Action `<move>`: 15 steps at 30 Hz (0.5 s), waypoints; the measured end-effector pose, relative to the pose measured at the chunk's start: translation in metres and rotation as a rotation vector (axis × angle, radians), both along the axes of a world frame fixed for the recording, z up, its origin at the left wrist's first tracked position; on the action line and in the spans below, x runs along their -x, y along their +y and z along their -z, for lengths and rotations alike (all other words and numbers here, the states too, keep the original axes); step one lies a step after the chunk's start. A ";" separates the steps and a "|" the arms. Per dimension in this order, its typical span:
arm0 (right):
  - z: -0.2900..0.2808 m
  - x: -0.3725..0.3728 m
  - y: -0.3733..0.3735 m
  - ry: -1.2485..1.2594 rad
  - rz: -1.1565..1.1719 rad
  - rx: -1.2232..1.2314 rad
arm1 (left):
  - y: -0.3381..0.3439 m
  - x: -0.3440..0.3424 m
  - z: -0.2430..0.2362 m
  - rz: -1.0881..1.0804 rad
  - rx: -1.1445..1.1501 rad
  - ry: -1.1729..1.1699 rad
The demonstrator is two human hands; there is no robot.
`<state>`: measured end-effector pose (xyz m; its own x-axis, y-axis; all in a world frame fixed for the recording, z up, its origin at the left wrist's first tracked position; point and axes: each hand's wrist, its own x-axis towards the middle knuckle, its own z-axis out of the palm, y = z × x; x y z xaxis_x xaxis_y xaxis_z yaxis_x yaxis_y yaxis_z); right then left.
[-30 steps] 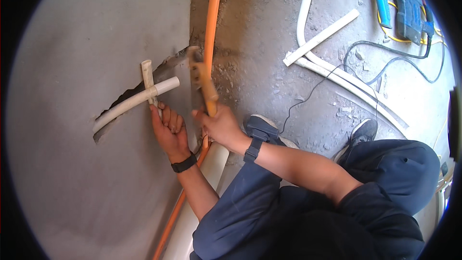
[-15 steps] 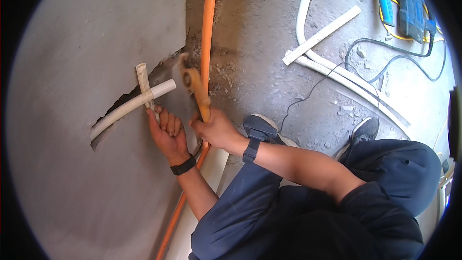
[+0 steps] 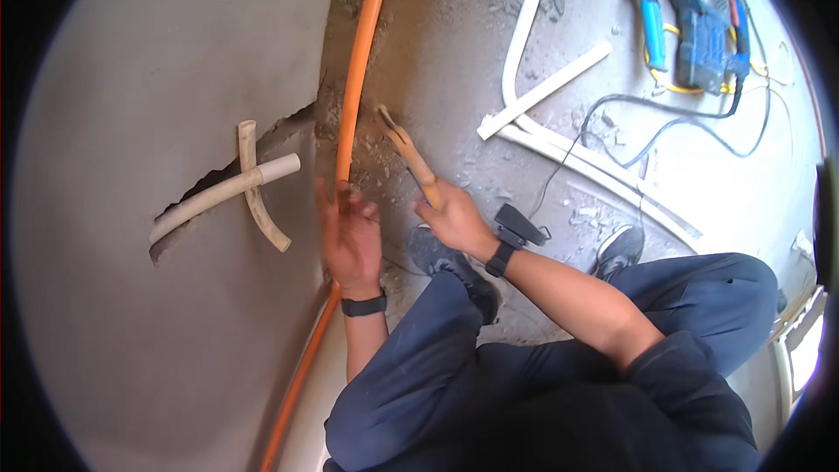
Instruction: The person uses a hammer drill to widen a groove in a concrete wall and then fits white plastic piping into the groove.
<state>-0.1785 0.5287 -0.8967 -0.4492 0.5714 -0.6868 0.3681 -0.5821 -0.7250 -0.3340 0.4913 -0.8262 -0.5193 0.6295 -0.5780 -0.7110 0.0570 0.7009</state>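
My left hand (image 3: pixel 350 240) is raised beside the orange pipe (image 3: pixel 357 70), its fingers slightly bent, apart and blurred; whether it touches the pipe I cannot tell. My right hand (image 3: pixel 454 218) grips a worn yellow hand tool (image 3: pixel 411 153), its dark end pointing up-left over the dusty floor. Left of both hands, two short white pipe pieces cross on the grey wall at a jagged chased groove (image 3: pixel 212 183): a long one (image 3: pixel 201 204) along the groove and a curved one (image 3: pixel 266 220) across it.
Bent white pipes (image 3: pixel 594 176) and a short straight white piece (image 3: pixel 559 83) lie on the rubble-strewn floor (image 3: pixel 437 52). A blue power drill (image 3: pixel 703 52) with black and yellow cords lies at upper right. My bent legs (image 3: pixel 717 297) fill the lower right.
My left hand has let go of the curved white pipe piece and moved right to the orange pipe. My right hand has moved right with the tool, away from the wall. The view has shifted.
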 end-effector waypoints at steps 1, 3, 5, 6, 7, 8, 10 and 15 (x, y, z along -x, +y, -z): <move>0.005 -0.021 0.002 -0.034 -0.020 -0.021 | 0.014 0.002 0.007 -0.115 -0.123 -0.209; -0.006 -0.039 0.003 -0.055 -0.060 -0.058 | 0.025 0.020 0.011 -0.246 -0.266 -0.405; -0.017 -0.052 0.004 -0.127 -0.180 0.043 | 0.026 0.035 0.032 -0.320 -0.578 -0.676; -0.022 -0.059 0.006 -0.133 -0.212 0.089 | 0.030 0.033 0.033 -0.336 -0.613 -0.686; -0.027 -0.066 0.008 -0.144 -0.236 0.061 | 0.033 0.032 0.034 -0.356 -0.662 -0.699; -0.030 -0.073 0.013 -0.188 -0.278 0.056 | 0.037 0.031 0.035 -0.374 -0.713 -0.715; -0.030 -0.090 0.016 -0.233 -0.311 0.022 | 0.037 0.023 0.035 -0.414 -0.721 -0.781; -0.018 -0.121 0.020 -0.259 -0.327 -0.019 | 0.043 0.010 0.038 -0.402 -0.750 -0.856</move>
